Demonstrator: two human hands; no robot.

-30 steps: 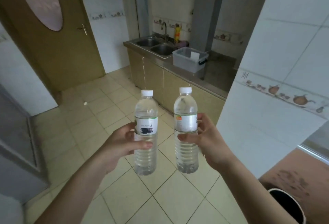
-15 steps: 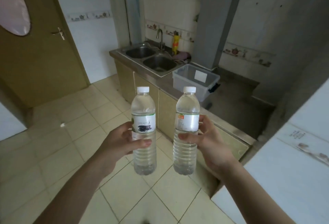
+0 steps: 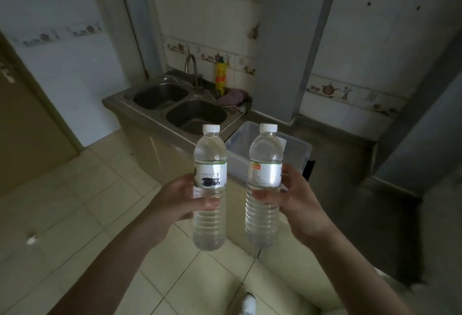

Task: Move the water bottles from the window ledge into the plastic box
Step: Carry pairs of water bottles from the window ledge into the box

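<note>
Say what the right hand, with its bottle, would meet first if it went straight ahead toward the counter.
Probably the plastic box: it sits on the counter directly beyond the right hand and its water bottle. Nothing shows in between, though depth is hard to judge from this single view.

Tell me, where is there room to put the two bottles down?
The plastic box on the counter looks bare inside, though the bottles hide part of it. The dark counter right of the box, up to the wall, is bare too. It is crowded behind the sink, near the faucet, yellow bottle and cloth.
</note>
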